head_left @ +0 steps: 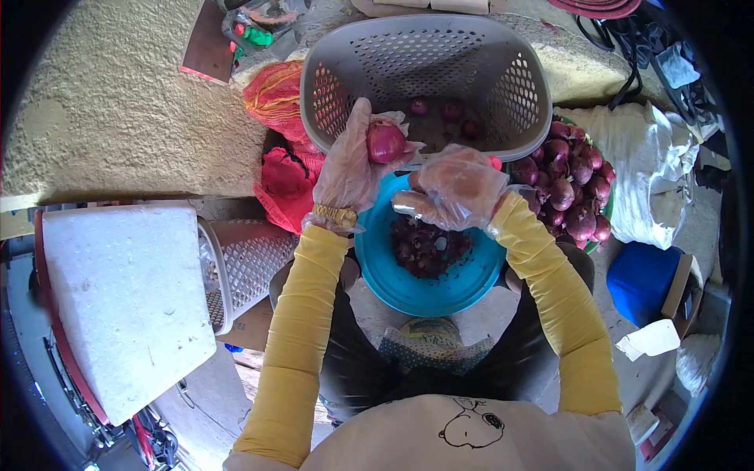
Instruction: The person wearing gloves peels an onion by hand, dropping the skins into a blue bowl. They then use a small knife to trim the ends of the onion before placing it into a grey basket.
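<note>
My left hand, in a clear plastic glove with a gold watch at the wrist, holds a red onion in front of the grey basket's near rim. My right hand, gloved too, is closed with its fingers curled over the blue basin. Whatever it grips, if anything, is hidden by the shiny glove. Dark purple onion skins lie in the bottom of the basin. Beyond both hands stands the grey perforated basket, with several red onions on its floor.
Right of the basin is a heap of red onions in a green-rimmed container, beside a white sack. Red net bags lie left of the basket. A white foam board and a light basket stand at left. A blue container sits at right.
</note>
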Demonstrator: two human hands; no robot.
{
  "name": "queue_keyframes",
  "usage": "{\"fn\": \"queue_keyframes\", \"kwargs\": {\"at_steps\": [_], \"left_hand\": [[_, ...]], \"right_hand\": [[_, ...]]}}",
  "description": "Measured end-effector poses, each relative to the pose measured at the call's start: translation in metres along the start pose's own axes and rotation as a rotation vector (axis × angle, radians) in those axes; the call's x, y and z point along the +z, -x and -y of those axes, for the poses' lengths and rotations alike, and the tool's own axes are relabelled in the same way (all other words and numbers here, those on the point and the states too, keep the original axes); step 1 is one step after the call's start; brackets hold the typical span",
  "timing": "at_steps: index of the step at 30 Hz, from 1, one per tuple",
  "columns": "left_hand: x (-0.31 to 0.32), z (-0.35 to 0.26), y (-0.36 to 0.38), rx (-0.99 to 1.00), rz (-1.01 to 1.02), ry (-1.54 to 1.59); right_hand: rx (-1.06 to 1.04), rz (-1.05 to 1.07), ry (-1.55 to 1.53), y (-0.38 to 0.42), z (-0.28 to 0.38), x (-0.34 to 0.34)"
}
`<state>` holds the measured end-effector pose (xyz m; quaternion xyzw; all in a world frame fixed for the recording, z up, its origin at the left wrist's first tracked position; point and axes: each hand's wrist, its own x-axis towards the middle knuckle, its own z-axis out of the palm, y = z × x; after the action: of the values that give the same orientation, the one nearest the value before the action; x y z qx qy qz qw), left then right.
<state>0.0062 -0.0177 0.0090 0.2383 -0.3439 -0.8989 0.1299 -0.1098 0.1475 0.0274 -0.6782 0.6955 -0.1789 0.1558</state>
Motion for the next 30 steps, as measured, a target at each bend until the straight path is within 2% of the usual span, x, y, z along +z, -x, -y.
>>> {"fn": "queue_keyframes", "kwargs": {"at_steps": [2, 3, 5, 6, 11, 15, 19, 22, 25, 27, 30], "left_hand": [[0.001, -0.003, 0.002, -0.031, 0.041, -0.042], [0.002, -0.002, 0.001, -0.031, 0.041, -0.042], [0.004, 0.003, -0.001, 0.052, 0.049, -0.058], [0.004, 0.004, -0.002, 0.051, 0.051, -0.058], [0.001, 0.005, -0.004, -0.028, 0.143, -0.009], [0.004, 0.006, 0.004, -0.015, 0.095, -0.068], [0.005, 0.006, 0.005, -0.059, 0.132, -0.01], [0.006, 0.007, 0.006, -0.048, 0.138, -0.016], [0.007, 0.003, -0.001, -0.031, 0.138, -0.035], [0.008, 0.002, 0.0, -0.043, 0.148, -0.032], [0.01, 0.001, 0.002, -0.047, 0.153, -0.031]], "right_hand": [[0.129, -0.033, 0.105, -0.003, 0.005, -0.011], [0.13, -0.033, 0.106, -0.002, 0.003, -0.011], [0.119, -0.448, 0.002, 0.002, -0.002, -0.009], [0.154, -0.468, 0.018, 0.003, -0.001, -0.013], [0.182, -0.417, 0.024, 0.005, -0.009, -0.012], [0.195, -0.409, -0.095, 0.011, -0.002, -0.011], [0.158, -0.389, -0.056, 0.01, -0.008, -0.007], [0.123, -0.449, -0.029, 0.013, -0.003, -0.009], [0.193, -0.418, -0.046, 0.007, -0.006, -0.011], [0.236, -0.317, -0.089, 0.005, -0.007, -0.013], [0.176, -0.353, -0.045, 0.005, -0.006, -0.013]]}}
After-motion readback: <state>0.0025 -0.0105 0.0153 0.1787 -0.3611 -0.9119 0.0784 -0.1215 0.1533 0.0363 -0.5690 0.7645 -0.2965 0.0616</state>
